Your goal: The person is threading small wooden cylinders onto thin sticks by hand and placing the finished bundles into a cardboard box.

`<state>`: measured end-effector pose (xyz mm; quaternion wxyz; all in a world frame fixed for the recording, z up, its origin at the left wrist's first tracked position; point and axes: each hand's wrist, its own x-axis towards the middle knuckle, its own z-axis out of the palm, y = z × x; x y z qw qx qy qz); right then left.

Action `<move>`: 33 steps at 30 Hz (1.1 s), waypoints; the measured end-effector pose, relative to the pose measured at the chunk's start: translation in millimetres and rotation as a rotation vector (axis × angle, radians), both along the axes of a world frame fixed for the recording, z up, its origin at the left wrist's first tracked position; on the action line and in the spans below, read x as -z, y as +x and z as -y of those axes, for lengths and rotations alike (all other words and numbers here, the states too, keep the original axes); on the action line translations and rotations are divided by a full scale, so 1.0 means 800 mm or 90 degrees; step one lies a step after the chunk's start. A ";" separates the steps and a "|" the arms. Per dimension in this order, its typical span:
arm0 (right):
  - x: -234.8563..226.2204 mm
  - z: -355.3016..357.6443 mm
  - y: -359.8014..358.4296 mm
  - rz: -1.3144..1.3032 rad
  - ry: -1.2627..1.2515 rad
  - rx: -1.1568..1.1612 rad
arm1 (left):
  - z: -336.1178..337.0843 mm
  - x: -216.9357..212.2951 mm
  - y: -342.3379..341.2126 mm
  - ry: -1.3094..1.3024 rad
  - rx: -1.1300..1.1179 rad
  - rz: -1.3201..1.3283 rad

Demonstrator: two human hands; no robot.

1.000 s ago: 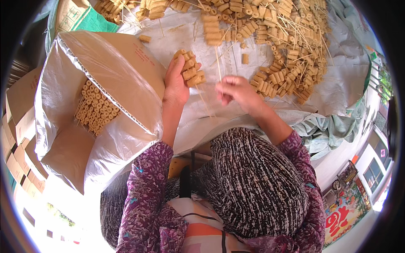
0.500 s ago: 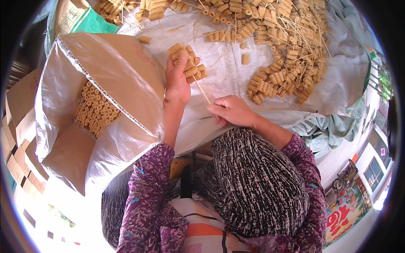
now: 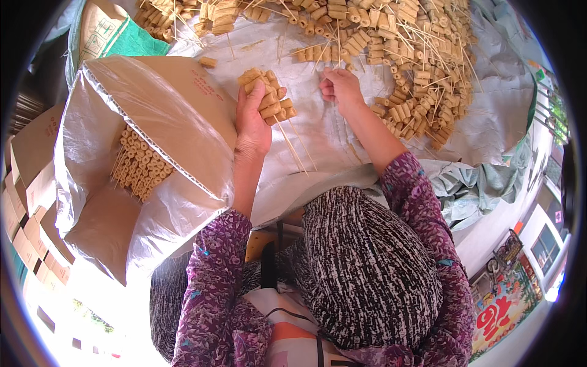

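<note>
My left hand is closed around a bunch of skewers threaded with short tan tube-shaped food pieces. Their thin bare sticks point down toward my lap. Out to the right, at the near edge of a large heap of similar skewers, my right hand is bent with its fingers curled together. Thin sticks show close to its fingertips, but whether it grips one is hidden. Left of my left arm stands an open carton lined with clear plastic; many skewers are packed inside, piece ends facing up.
A whitish sheet lies under the heap, crumpled along its right edge. One loose tan piece rests behind the carton. A green and tan sack is at the far left, and stacked cartons stand beyond the open one.
My right hand has left the sticks below the held bunch and moved away from me to the heap's near edge. My left hand stays nearly in place with its bunch.
</note>
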<state>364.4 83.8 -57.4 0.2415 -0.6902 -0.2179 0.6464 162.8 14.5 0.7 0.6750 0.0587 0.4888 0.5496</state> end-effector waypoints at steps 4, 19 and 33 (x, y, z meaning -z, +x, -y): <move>-0.048 0.044 0.005 -0.054 0.015 -0.078 | 0.002 -0.001 -0.008 0.020 0.032 0.027; -0.133 0.089 -0.056 -0.016 0.168 -0.597 | 0.004 -0.008 -0.001 0.005 0.046 0.052; -0.096 -0.035 -0.029 0.522 0.518 -0.539 | 0.013 0.002 -0.006 0.004 0.024 0.058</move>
